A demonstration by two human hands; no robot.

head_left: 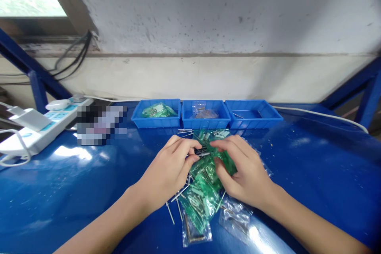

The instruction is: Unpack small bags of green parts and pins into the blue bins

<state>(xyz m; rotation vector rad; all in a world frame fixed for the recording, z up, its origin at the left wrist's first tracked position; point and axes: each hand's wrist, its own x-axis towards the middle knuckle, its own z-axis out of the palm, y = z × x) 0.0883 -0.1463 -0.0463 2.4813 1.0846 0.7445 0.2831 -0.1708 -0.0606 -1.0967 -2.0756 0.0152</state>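
Note:
My left hand (174,162) is closed in a pinch on a few thin metal pins that look like blind rivets (203,153), their ends showing past my fingertips. Opposite it, my right hand (244,166) curves over the pile with thumb and fingers apart; I see nothing between them. Under and between both hands lie green plastic bags (202,194) with rivets inside. Loose rivets (170,213) are scattered on the left side of the pile. Nearer to me are a clear bag (196,232) with brownish screw-like pieces and another clear bag (236,218).
Three blue bins stand behind the pile: the left bin (156,122) holds a green bag, the middle bin (205,124) clear bags, the right bin (254,124) a thin pin. A white power strip (38,139) with plugs lies at left on the blue table (89,190).

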